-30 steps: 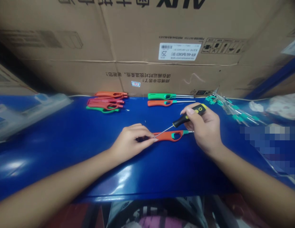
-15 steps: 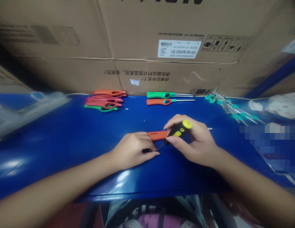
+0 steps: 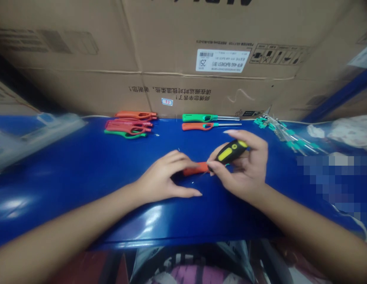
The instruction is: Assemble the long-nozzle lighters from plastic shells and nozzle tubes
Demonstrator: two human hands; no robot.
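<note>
My right hand [image 3: 248, 171] grips a screwdriver [image 3: 226, 153] with a black and yellow handle; its thin shaft points down and left. Beneath it lies an orange utility lighter [image 3: 193, 169], its right part mostly hidden behind the screwdriver and my right hand. My left hand [image 3: 162, 175] is open, thumb spread well away from the fingers. Its index fingertip reaches over the lighter's orange handle; whether it presses on it I cannot tell. A tiny metal piece, perhaps a screw [image 3: 192, 182], rests on the blue table between thumb and lighter.
Behind my hands lie green [image 3: 198, 117] and orange lighters [image 3: 198, 126] with metal tubes. Several coloured lighter shells [image 3: 130, 125] are piled left of them. Metal tubes with teal parts [image 3: 290, 136] lie at the right. A cardboard box [image 3: 171, 59] stands along the back of the blue table [image 3: 91, 165].
My left thumb and fingers have parted, uncovering the tiny metal piece. The screwdriver has shifted slightly right and up in my right hand, and that hand's index finger has lifted.
</note>
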